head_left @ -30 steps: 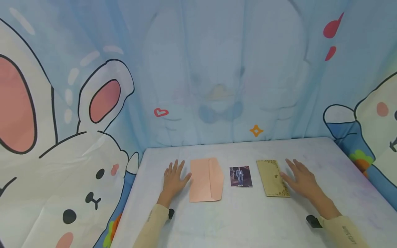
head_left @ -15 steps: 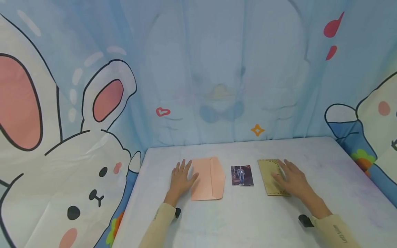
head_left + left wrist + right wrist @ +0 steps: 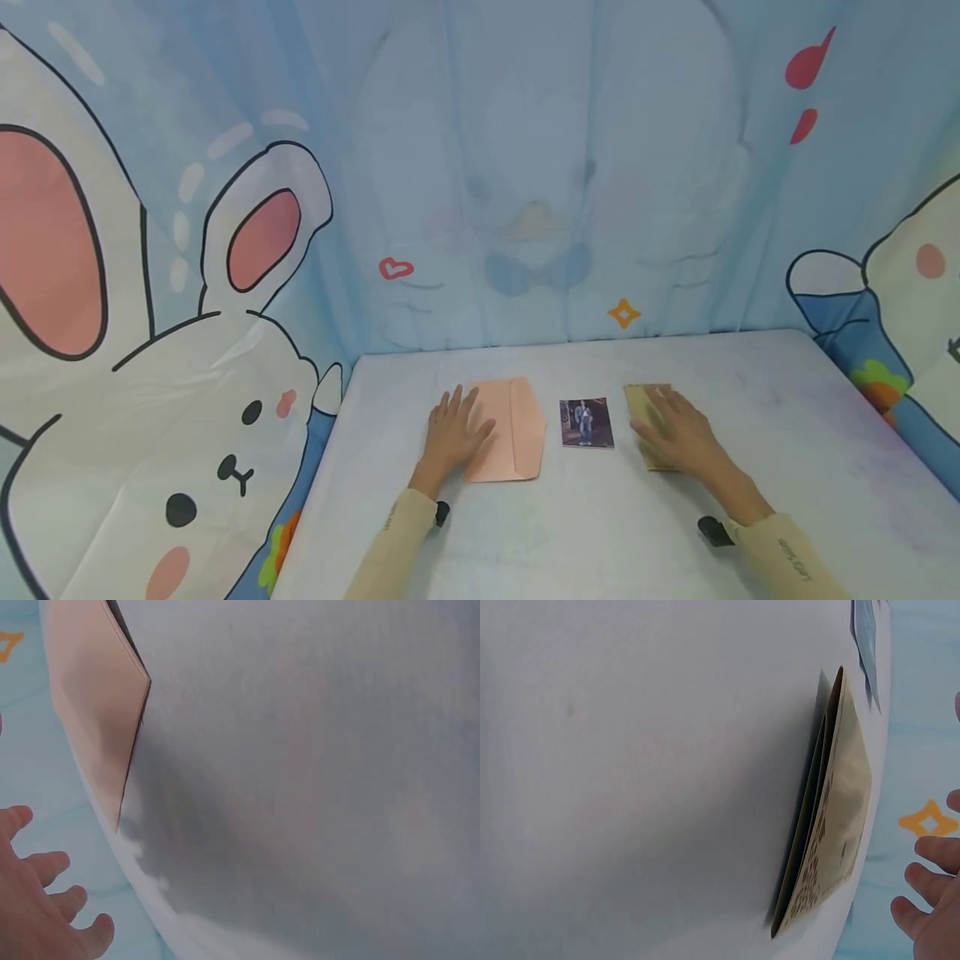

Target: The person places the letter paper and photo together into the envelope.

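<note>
A peach envelope (image 3: 527, 437) with its flap to the right lies on the white table; its edge also shows in the left wrist view as a peach sheet (image 3: 97, 690). Over its left part hovers my left hand (image 3: 452, 439), fingers spread and holding nothing. A small photo (image 3: 587, 422) of a standing person lies in the middle. To its right, a gold folded card (image 3: 639, 403) with a dark floral border is largely covered by my right hand (image 3: 684, 437), whose fingers are extended. In the right wrist view the card (image 3: 849, 799) stands slightly parted along its near edge, with the fingers apart from it.
A pale cloth covers the table (image 3: 570, 533). Behind it hangs a light blue curtain (image 3: 540, 125) with cartoon rabbits printed at both sides. Black wrist cameras are strapped by the cream sleeves (image 3: 780, 550).
Both hands have moved inward. The left has come from beside the envelope to over its left part; the right has slid left from the card's edge to over it.
</note>
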